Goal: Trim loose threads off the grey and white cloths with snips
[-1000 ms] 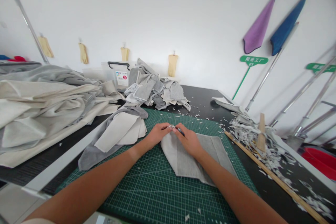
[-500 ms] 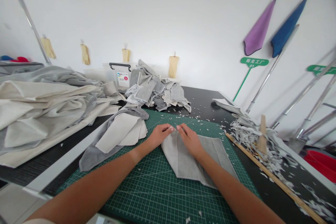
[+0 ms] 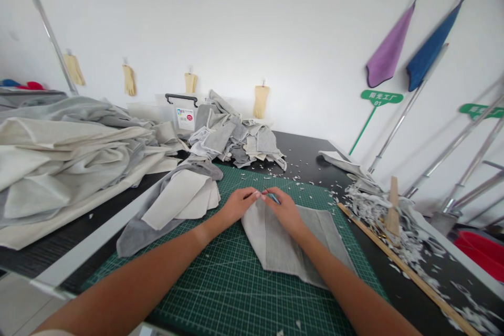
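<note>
A folded grey cloth [image 3: 287,247] lies on the green cutting mat [image 3: 220,283]. My left hand [image 3: 236,206] pinches the cloth's far corner, fingers closed on it. My right hand [image 3: 285,211] rests on the cloth beside it, closed around a small blue-handled tool [image 3: 271,196], probably snips, whose tip points at the corner between the two hands.
Left of the mat lies a grey and cream cloth bundle [image 3: 173,199], with a big heap of cream fabric [image 3: 59,163] beyond it. A pile of grey pieces [image 3: 232,136] sits at the back. A wooden ruler [image 3: 401,268] and white trimmings [image 3: 378,199] lie on the right.
The blue-handled tool shows again in my right hand at the cloth corner; half a second ago it was hidden. Both hands stay at the corner, shifted only slightly.
</note>
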`<action>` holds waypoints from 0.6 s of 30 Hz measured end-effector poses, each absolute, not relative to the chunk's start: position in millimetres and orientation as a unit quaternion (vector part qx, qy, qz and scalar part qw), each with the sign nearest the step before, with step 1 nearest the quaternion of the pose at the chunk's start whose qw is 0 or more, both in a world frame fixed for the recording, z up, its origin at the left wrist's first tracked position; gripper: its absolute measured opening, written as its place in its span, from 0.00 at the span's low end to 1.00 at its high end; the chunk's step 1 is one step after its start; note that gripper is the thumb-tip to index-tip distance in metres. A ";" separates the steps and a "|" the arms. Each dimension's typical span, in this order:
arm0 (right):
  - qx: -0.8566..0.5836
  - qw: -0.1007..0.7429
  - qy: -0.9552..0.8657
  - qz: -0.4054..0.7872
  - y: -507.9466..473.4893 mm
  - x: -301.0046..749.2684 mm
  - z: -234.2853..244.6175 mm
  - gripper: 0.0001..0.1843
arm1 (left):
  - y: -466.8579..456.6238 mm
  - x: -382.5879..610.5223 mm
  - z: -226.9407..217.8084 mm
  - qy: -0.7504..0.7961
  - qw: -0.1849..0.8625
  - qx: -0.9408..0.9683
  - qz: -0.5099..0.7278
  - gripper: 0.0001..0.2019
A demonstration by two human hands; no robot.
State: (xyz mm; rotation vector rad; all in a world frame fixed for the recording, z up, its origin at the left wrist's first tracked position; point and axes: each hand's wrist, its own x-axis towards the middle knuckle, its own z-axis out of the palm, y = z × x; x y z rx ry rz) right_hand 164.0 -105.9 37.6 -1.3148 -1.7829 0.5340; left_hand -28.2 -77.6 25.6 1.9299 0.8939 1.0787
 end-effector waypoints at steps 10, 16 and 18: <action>-0.545 0.399 -0.714 0.185 -103.8 166.8 38.6 0.17 | -77.0 -26.3 20.0 0.382 0.359 0.751 0.403 0.17; -0.558 0.452 -0.678 0.156 -99.8 181.1 60.2 0.18 | -85.7 -25.5 27.7 0.351 0.411 0.761 0.359 0.16; -0.557 0.474 -0.668 0.136 -99.2 187.9 70.5 0.18 | -89.2 -25.1 29.7 0.340 0.441 0.760 0.335 0.18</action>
